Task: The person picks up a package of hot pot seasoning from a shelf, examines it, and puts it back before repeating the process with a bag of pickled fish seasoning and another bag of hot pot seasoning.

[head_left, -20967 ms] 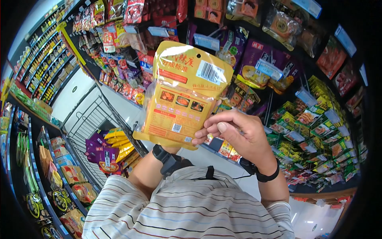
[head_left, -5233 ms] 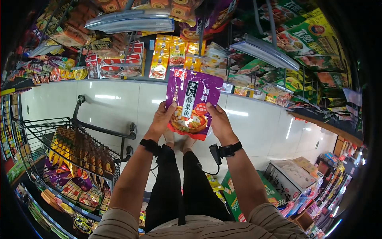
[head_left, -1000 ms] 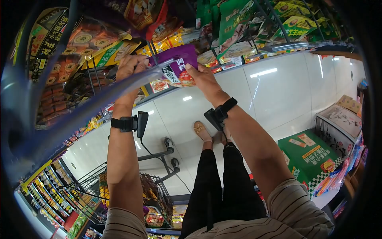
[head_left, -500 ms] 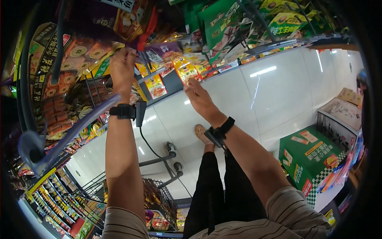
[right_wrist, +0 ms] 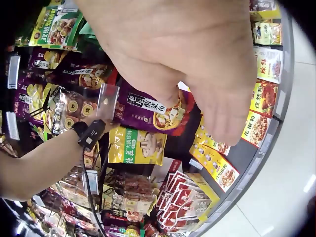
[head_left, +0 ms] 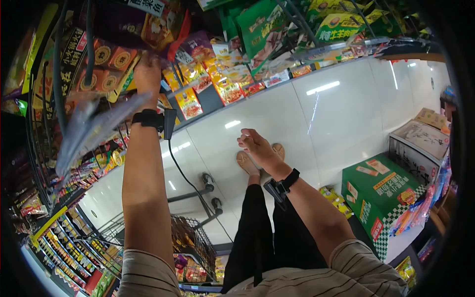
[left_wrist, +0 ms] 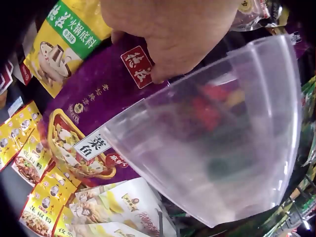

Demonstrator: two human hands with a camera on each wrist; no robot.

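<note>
My left hand [head_left: 148, 74] reaches up into the hanging rack. In the left wrist view, its thumb and fingers pinch the top of a purple seasoning pouch [left_wrist: 96, 94] with a fish dish printed on it. A clear plastic tag holder [left_wrist: 212, 143] covers part of that pouch. From the right wrist view, the same pouch [right_wrist: 168, 111] hangs among the packs, its top at the left hand. Lower down, my right hand [head_left: 261, 153] is over the floor, fingers loosely curled and holding nothing.
Green packs [head_left: 264, 34] hang to the right, and yellow spice sachets [head_left: 225, 86] line the lower shelf. A yellow hotpot-base pack [left_wrist: 66, 44] is beside the purple pouch. A wire cart [head_left: 193, 242] with packs stands lower left; a green carton [head_left: 378, 198] stands right.
Earlier a yellow bag, then the purple pouch, was in my hands. Both hands brought the pouch to the rack; the right hand has since let go and drawn back toward me.
</note>
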